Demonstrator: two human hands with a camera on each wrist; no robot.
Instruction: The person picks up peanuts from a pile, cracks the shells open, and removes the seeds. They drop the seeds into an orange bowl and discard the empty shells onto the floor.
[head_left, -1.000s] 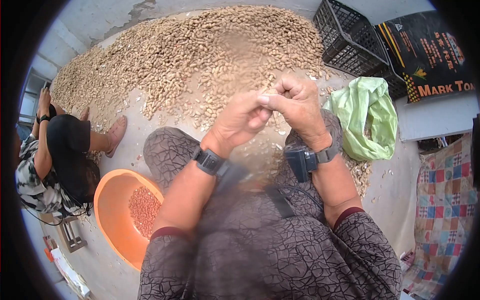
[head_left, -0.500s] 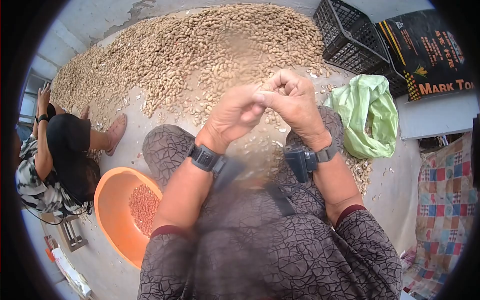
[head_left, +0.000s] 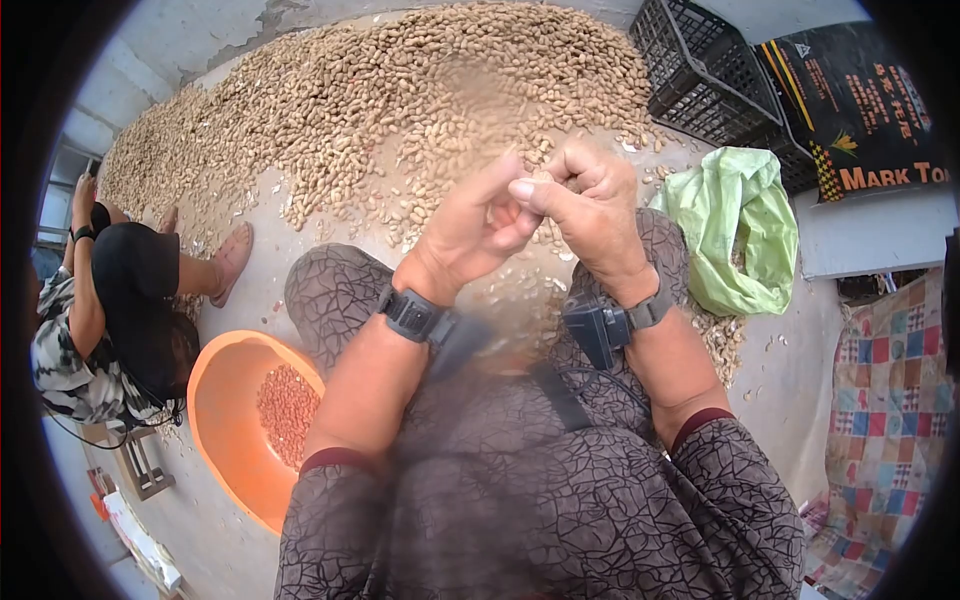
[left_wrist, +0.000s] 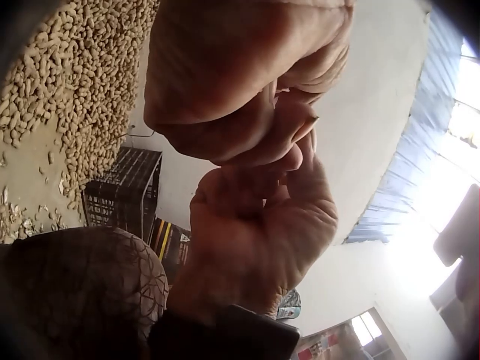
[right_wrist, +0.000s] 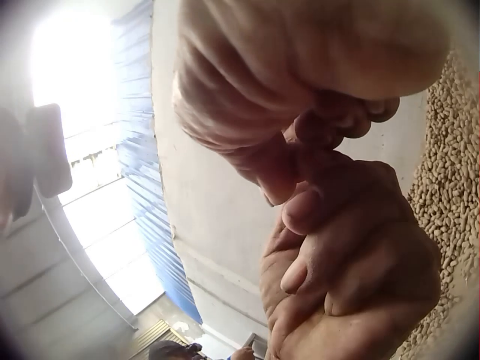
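My right hand pinches a tan peanut between thumb and bent index finger, in front of my chest. Close against it on the left is my left hand, its thumb raised and its other fingers curled under the right thumb. Whether those curled fingers hold anything, I cannot tell. Both wrist views show the fingertips of the two hands meeting, with the peanut hidden behind them. Beyond the hands spreads a large heap of unshelled peanuts.
An orange basin with red peanut kernels stands at my left. To the right are a green sack, a black crate and a black printed bag. Another person sits at the far left.
My left thumb has come up off the right fingertips, and the hands have parted slightly at the top. The other person's hand at the left has shifted.
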